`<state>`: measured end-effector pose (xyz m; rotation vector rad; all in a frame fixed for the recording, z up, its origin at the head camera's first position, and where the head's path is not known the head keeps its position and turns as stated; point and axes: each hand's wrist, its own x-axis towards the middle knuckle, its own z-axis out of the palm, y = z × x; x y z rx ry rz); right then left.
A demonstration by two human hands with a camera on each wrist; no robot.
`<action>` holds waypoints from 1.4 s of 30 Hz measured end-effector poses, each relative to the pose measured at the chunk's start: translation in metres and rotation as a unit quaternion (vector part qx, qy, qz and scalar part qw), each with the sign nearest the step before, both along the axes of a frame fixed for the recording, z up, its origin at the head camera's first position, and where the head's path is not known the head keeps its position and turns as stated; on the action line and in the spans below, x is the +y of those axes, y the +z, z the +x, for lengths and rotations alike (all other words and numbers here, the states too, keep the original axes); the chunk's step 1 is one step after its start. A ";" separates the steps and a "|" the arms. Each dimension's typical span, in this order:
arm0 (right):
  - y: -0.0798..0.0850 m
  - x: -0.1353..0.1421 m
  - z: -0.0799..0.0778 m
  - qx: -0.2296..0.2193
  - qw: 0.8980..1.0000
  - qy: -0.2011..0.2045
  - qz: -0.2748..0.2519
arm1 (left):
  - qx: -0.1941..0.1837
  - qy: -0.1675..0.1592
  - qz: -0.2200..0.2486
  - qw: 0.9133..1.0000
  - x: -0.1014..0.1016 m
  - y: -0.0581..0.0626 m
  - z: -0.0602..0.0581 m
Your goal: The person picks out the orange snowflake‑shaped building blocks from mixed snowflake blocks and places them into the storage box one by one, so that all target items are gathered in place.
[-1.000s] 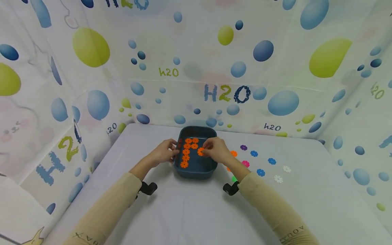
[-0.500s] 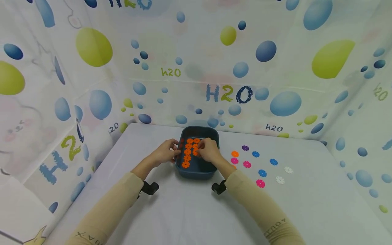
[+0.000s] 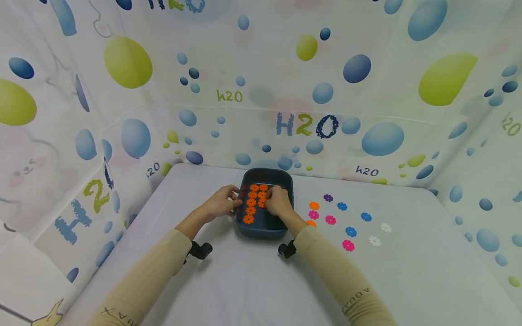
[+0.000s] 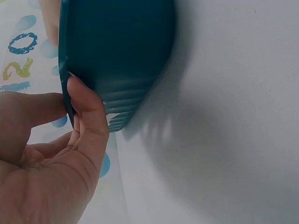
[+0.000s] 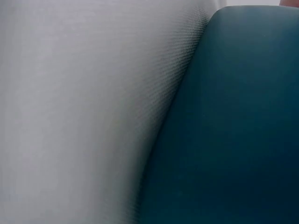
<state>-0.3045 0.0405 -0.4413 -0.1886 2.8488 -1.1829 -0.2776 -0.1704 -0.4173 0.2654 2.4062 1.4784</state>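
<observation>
A dark teal rectangular tub [image 3: 263,232] stands on the white-covered table. My left hand [image 3: 219,202] pinches its left rim; in the left wrist view the thumb lies inside the bend of the fingers at the rim [image 4: 64,60]. Inside the tub, orange flower-shaped pieces [image 3: 250,203] form a column on the left with a shorter one beside it. My right hand [image 3: 279,202] reaches into the tub, its curled fingertips at the lowest orange flower piece [image 3: 261,204] of the shorter column; the fingertips are partly hidden. The right wrist view shows mostly the tub's outer wall [image 5: 233,121].
Loose flower pieces lie right of the tub: orange [image 3: 314,206], purple [image 3: 328,198], pink [image 3: 331,220], blue [image 3: 351,232] and white [image 3: 374,241]. A patterned curtain [image 3: 261,90] hangs behind the table and along both sides.
My right hand has moved left inside the tub, bringing an orange flower piece to the foot of the shorter column. My left hand keeps its place on the rim. The view shifts slightly.
</observation>
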 end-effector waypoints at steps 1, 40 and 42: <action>0.000 0.000 -0.001 -0.001 1.000 -0.003 0.007 | 0.000 0.001 0.000 1.000 0.000 0.000 0.000; -0.001 0.001 -0.008 -0.013 1.000 -0.003 -0.008 | 0.007 0.010 -0.009 1.000 0.003 -0.003 0.000; 0.001 0.001 -0.008 -0.009 1.000 0.003 -0.006 | 0.008 0.010 -0.012 1.000 0.003 -0.003 0.000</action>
